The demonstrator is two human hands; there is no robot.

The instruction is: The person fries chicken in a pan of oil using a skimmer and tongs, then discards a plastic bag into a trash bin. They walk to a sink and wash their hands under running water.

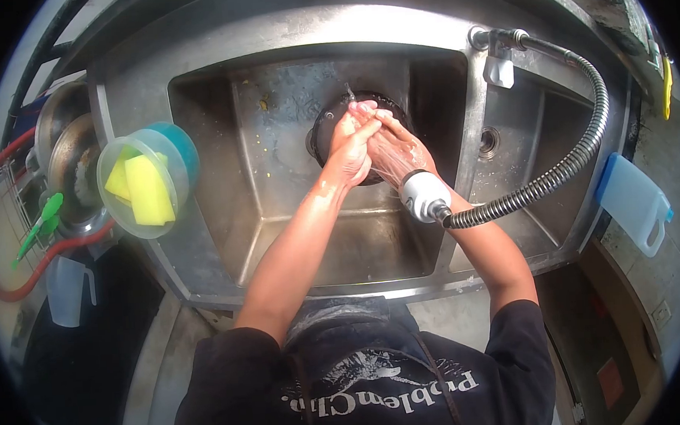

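Left hand and right hand, half-curled, press together at centre; anything between is hidden. Spray head, just lower right, seems light, hard, probably slippery; best gripped around its middle.

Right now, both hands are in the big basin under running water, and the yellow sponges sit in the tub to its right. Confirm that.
Wrong side: the head view shows the tub to the left of the big basin. The yellow sponges do sit in it, and the left hand and right hand are under running water.
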